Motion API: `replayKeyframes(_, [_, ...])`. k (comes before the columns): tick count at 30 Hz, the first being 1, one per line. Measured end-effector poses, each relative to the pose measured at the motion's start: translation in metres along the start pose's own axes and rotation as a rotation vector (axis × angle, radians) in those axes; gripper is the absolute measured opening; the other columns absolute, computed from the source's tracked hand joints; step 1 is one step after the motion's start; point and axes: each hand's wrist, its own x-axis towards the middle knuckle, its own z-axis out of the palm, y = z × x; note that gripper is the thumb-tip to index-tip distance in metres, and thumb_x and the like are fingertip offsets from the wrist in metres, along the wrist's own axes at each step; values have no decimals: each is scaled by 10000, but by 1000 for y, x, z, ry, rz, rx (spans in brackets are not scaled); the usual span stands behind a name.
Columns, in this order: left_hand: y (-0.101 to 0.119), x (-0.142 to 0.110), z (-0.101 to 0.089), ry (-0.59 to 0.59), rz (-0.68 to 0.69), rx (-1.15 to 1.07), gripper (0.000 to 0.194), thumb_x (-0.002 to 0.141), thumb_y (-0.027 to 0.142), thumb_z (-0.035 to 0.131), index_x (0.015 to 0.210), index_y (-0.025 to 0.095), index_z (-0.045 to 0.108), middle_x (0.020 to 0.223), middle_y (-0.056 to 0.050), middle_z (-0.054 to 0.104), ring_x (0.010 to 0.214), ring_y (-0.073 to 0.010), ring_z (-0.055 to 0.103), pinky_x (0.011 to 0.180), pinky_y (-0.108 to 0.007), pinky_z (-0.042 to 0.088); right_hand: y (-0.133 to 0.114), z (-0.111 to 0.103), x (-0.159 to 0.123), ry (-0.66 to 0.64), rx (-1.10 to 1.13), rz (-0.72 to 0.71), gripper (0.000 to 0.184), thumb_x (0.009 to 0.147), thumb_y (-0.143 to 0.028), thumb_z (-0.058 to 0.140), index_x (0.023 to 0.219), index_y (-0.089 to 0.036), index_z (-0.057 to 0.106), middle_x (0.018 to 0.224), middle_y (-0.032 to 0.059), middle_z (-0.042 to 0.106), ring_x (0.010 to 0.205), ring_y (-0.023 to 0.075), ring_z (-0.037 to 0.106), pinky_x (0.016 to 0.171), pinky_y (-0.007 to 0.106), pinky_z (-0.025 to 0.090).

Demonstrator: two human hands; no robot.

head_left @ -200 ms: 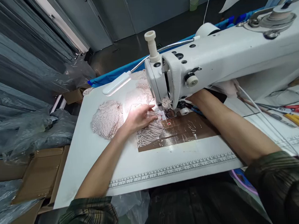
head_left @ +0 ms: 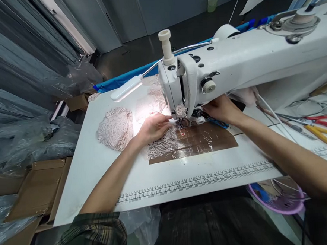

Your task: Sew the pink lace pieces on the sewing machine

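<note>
A white sewing machine [head_left: 232, 65] stands on a white table [head_left: 99, 168]. Pale pink lace fabric [head_left: 165, 141] lies under its needle on a brown taped patch [head_left: 206, 140]. My left hand [head_left: 154, 127] rests flat on the lace just left of the needle, fingers stretched toward the presser foot. My right hand [head_left: 221, 109] sits behind and right of the needle under the machine arm, fingers curled near a round knob; what they hold is hidden. More lace [head_left: 115, 127] is heaped to the left under the lamp light.
A gooseneck lamp [head_left: 127, 88] shines on the lace. Scissors and pliers with red and yellow handles [head_left: 324, 126] lie at the right. A printed ruler [head_left: 190, 182] runs along the table front. Cardboard boxes [head_left: 36, 187] and plastic sheeting sit left; a purple basket [head_left: 281, 200] hangs below.
My right hand has drawn back to the right from the needle area, so its back now shows. The left hand stays on the lace. The view shifted slightly.
</note>
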Motion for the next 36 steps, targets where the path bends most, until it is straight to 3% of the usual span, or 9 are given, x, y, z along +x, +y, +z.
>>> replayKeyframes(4, [4,-2,-6,-142,-116,-314,474,880,330,638,1305,138,551,935,-75,669,722,-105,597,601,-222,477,17,-17,-41,-31,-380,-220,302,882,-260,457,1037,-143,687,940,125,667,853,260,613,734,363,477])
replayKeyframes(7, [3,-2,-8,-183,-181,-353,553,835,301,693,1329,128,517,961,-77,662,769,-118,621,637,-224,493,26,-17,-58,-72,-533,-287,387,924,-322,425,1148,-103,652,979,169,640,918,293,588,772,391,488])
replayKeyframes(11, [1,-1,-8,-207,-224,-351,590,779,294,749,1303,136,529,1017,-92,674,828,-153,657,678,-245,527,29,-9,-61,-66,-632,-341,393,955,-322,392,1100,-82,667,961,190,624,900,305,556,764,413,482])
replayKeyframes(16, [-2,-1,-1,-142,-278,-418,538,765,308,774,1236,130,583,989,-95,710,860,-165,681,753,-275,554,24,-3,-58,-13,-681,-311,371,967,-268,341,902,-128,678,850,173,603,829,287,539,688,396,454])
replayKeyframes(20, [-6,-1,8,-24,-292,-501,550,743,295,798,1225,130,591,884,-68,729,787,-147,686,701,-255,542,19,-4,-67,0,-464,-274,306,975,-326,354,839,-181,586,802,128,592,766,247,551,675,367,445])
replayKeyframes(25, [-3,-1,13,-40,-264,-586,579,723,228,805,1231,97,559,798,-44,717,712,-130,672,670,-250,538,3,0,-80,-225,-120,-112,214,971,-413,401,932,-219,484,695,29,604,570,173,542,556,296,406])
replayKeyframes(29, [2,0,17,-47,-268,-640,556,738,160,778,1235,106,536,760,-24,705,687,-114,660,639,-228,518,-16,14,-72,-289,-222,-139,278,965,-431,391,1056,-194,503,810,86,672,685,230,612,597,317,399])
replayKeyframes(33, [0,0,23,-34,-244,-705,602,731,111,766,1265,125,488,749,-7,699,684,-116,663,630,-224,512,-35,32,-58,-298,-354,-32,430,1003,-493,251,978,-206,571,650,59,633,561,222,576,526,308,312])
replayKeyframes(36, [-1,0,23,-32,-254,-689,651,727,110,776,1291,123,453,739,-2,691,695,-121,667,635,-221,503,-40,42,-53,-321,-429,-20,436,1016,-457,220,970,-205,573,714,73,662,562,209,576,512,298,261])
